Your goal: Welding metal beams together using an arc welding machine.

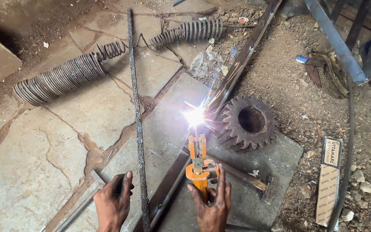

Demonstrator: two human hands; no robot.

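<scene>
Orange electrode holder [199,165] in right hand [211,202], left hand [113,202] on steel bar [164,189]

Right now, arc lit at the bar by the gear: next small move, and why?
Probably creep the orange electrode holder in the right hand slowly along the long steel bar: the arc burns at one spot beside the rusty gear, and the left hand rests on the flat bar.

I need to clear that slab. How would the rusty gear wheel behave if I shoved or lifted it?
The gear wheel looks like thick solid metal, so probably heavy for its size. It seems to lean on the steel bar, so a shove might drop it flat rather than roll it. Its rusty teeth should give grip, though sparks beside it suggest heat.
</scene>
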